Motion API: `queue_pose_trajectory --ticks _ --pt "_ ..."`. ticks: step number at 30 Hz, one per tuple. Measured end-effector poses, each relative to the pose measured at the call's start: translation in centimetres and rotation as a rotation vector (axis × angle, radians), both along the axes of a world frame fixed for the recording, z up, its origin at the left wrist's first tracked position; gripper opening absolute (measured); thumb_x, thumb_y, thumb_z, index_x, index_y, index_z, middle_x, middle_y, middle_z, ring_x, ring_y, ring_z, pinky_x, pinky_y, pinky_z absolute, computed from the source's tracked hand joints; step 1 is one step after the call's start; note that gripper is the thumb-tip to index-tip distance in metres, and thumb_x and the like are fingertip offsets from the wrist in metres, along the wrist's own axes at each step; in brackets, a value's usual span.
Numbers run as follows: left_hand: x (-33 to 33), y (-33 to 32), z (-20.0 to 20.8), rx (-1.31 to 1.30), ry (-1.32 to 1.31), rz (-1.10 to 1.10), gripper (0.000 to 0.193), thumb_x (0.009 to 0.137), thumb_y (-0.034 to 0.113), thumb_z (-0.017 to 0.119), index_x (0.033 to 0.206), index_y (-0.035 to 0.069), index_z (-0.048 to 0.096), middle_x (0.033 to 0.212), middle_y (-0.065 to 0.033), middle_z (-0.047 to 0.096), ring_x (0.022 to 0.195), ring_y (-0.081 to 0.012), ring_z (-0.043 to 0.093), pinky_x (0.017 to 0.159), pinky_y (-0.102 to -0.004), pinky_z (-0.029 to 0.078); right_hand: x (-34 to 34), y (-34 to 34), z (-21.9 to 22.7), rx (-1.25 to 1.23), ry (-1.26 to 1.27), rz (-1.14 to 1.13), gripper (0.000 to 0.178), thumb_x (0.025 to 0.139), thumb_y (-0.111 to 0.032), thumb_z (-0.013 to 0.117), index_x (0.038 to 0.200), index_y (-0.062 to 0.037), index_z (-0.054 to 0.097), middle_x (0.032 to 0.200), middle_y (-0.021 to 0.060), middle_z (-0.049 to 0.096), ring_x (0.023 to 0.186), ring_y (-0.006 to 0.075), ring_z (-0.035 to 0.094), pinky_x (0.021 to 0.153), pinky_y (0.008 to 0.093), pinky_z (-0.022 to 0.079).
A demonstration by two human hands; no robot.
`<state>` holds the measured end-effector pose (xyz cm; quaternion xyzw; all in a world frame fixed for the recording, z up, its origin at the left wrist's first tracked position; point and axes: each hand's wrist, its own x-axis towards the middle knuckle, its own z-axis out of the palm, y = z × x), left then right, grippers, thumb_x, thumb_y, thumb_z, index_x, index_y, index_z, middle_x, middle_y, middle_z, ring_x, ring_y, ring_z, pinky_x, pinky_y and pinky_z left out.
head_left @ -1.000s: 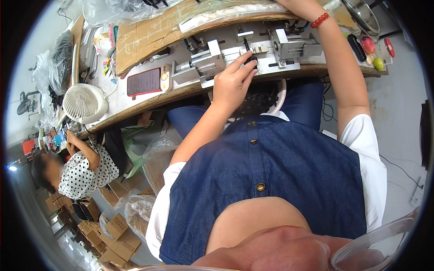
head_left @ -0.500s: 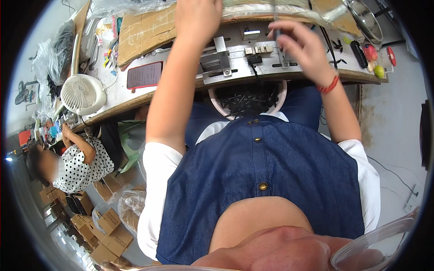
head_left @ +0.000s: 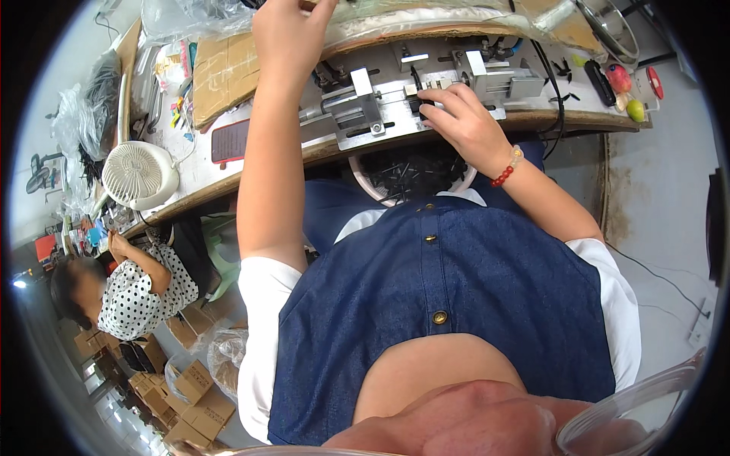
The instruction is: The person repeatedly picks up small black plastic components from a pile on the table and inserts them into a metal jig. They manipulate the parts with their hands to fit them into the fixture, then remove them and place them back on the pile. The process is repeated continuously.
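Note:
My left hand (head_left: 293, 38) reaches to the far edge of the view, beside a clear plastic bag (head_left: 198, 19). Its fingertips are cut off by the frame, so what they touch is hidden. At the middle of the bench, my right hand (head_left: 473, 125) bends its fingers over the metal clamping fixture (head_left: 363, 114), closing thumb and fingertips on a small black part (head_left: 418, 105) at the fixture's centre block. A thin black strip (head_left: 416, 76) stands just behind that block. Metal slides flank the block on both sides.
Below the bench edge sits a round bin (head_left: 365, 178) of black pieces. A phone (head_left: 230, 142), a white fan (head_left: 140, 175) and cardboard (head_left: 224, 76) lie left. Black cables (head_left: 559, 99) and fruit (head_left: 620, 80) are right. A co-worker (head_left: 144, 296) sits at far left.
My right hand has come down and left, from above the fixture's right side to its centre block. My left hand has shifted left, toward the plastic bag. The right slide is now uncovered.

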<state>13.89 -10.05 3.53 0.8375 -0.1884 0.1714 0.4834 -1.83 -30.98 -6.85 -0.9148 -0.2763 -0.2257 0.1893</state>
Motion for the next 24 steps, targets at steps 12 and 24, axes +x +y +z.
queue_pose_trajectory --ticks 12,24 --pt "-12.9 -0.8 -7.6 -0.082 -0.039 -0.358 0.029 0.082 -0.001 0.082 0.11 0.007 0.078 0.094 -0.0047 0.066 0.07 -0.0106 0.064 0.062 -0.0242 0.052 12.4 -6.6 7.9 0.108 -0.212 -0.177 0.014 0.086 -0.003 0.069 0.1 -0.0033 0.07 0.1 0.0145 0.062 0.098 0.0356 0.059 0.086 0.0426 0.05" --pt "-13.0 -2.6 -12.4 0.127 -0.104 -0.245 0.023 0.088 0.009 0.078 0.11 0.011 0.077 0.128 -0.0056 0.07 0.079 -0.0195 0.074 0.07 -0.0314 0.06 12.6 -8.6 10.2 0.255 0.131 0.056 0.02 0.09 -0.006 0.067 0.108 0.0008 0.065 0.11 0.018 0.065 0.101 0.0405 0.062 0.09 0.0426 0.051"
